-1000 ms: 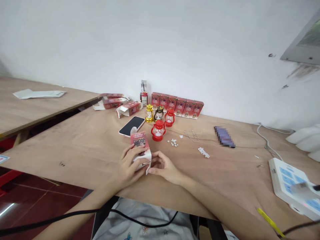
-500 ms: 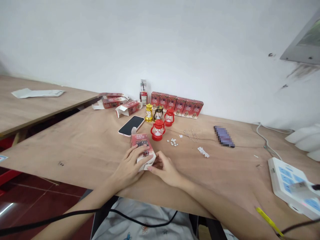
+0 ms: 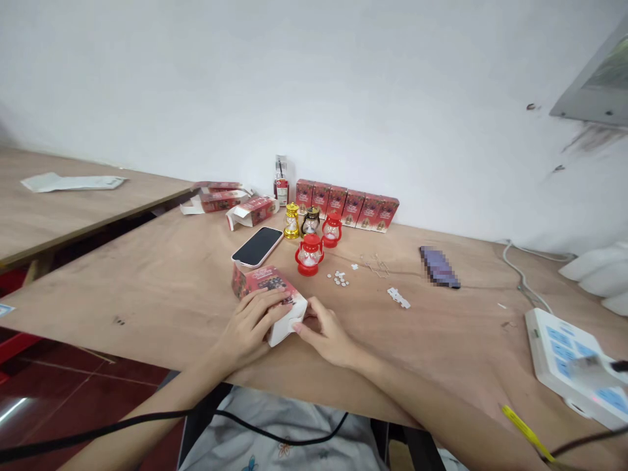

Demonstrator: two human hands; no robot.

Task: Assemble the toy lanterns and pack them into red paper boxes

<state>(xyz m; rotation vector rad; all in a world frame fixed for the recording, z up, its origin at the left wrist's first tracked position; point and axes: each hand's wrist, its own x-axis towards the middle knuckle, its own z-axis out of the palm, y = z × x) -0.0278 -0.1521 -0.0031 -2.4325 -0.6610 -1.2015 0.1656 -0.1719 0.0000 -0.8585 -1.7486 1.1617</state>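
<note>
A small red and white printed carton [image 3: 267, 288] lies tilted on the wooden table [image 3: 161, 275] near its front edge. My left hand [image 3: 248, 327] wraps over the carton's near side, fingers curled on its top. My right hand [image 3: 326, 333] pinches the white end flap at the carton's right corner. Just beyond stands a red toy lantern [image 3: 309, 255], with a gold lantern [image 3: 292, 221], a black lantern [image 3: 311, 222] and a second red lantern [image 3: 332, 231] behind it.
A phone [image 3: 258, 246] lies face up left of the lanterns. A row of red boxes [image 3: 346, 204] lines the wall, with opened cartons [image 3: 230, 204] to their left. Small white parts [image 3: 339, 279], a dark phone [image 3: 439, 267] and a white keypad device [image 3: 572, 363] lie to the right.
The carton has turned from standing nearly upright to lying tilted leftwards. My left hand shifted over its top and my right hand closed in on the white end flap.
</note>
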